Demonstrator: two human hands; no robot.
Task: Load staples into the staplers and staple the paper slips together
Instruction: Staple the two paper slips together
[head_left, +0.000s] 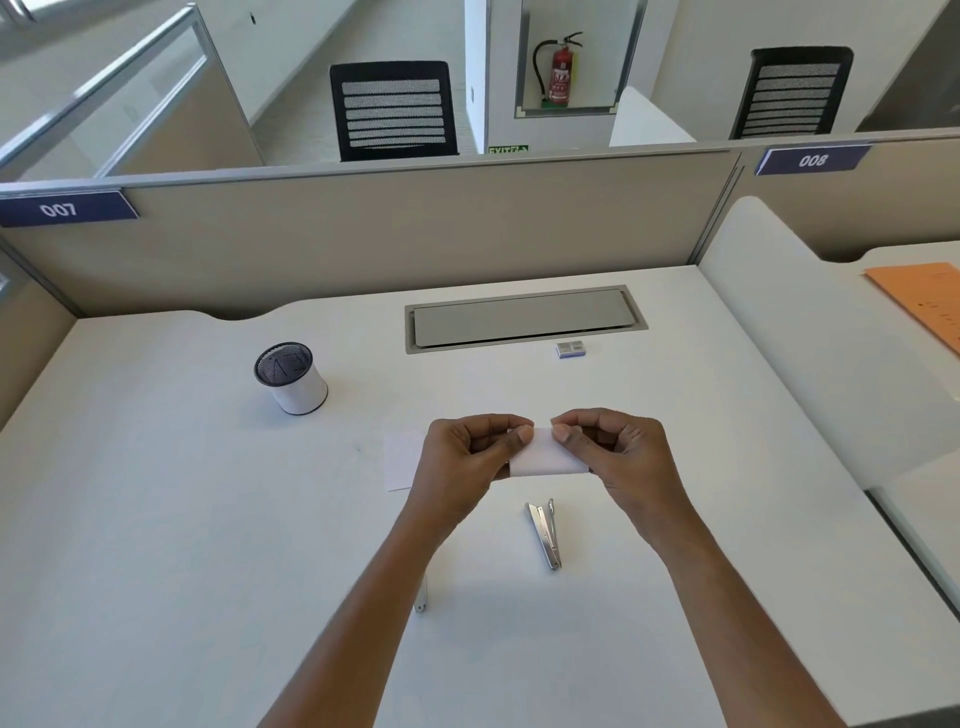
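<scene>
Slips look light, thin and floppy, probably best pinched near an edge, as left grip and right grip both pinch the top edge.

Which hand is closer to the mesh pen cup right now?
Left. The left hand sits right of the pen cup and closer to the person; the right hand is farther right, across the paper slip both hands pinch.
</scene>
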